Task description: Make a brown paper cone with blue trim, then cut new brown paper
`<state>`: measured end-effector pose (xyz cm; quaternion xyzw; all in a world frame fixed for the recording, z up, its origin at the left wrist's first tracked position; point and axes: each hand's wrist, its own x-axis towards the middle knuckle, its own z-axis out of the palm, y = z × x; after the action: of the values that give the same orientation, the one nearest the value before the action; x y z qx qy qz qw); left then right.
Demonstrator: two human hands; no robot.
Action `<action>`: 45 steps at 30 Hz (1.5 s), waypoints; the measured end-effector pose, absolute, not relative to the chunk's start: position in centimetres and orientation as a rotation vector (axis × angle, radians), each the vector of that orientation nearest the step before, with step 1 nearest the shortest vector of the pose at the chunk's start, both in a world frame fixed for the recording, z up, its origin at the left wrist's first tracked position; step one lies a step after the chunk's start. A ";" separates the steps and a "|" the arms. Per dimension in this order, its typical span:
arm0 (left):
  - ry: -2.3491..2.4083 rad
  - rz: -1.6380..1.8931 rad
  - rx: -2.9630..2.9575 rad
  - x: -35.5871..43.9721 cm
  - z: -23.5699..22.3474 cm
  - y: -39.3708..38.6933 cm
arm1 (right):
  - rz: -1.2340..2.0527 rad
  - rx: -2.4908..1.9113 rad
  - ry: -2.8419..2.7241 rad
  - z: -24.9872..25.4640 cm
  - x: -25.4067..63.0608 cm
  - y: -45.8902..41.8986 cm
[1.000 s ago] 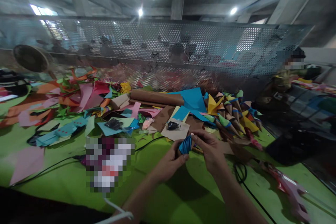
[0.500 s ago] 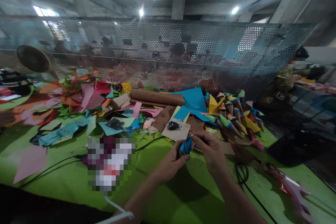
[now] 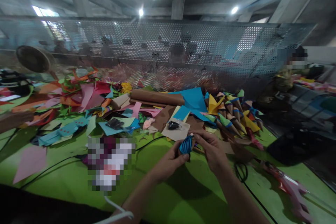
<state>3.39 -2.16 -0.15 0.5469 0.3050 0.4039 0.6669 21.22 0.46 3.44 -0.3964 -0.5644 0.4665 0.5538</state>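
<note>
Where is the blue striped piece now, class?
In the head view, below and slightly right of centre, the blue striped piece is in the left hand, with the right hand at its upper end.

Left hand [image 3: 176, 159] curled, right hand [image 3: 213, 150] just beside it, fingers [image 3: 198, 140] pinched, both forearms [image 3: 143, 192] angled inward

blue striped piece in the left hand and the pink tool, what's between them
In the head view, the right hand, then a looped black cord.
</note>
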 end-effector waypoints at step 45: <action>0.690 0.971 1.215 3.5 -0.2 -2.3 | 1.182 -0.959 -1.292 3.5 21.5 0.5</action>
<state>3.47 -2.29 -0.18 0.5370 0.3049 0.4291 0.6592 21.52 0.47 3.54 -0.4039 -0.5438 0.4975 0.5419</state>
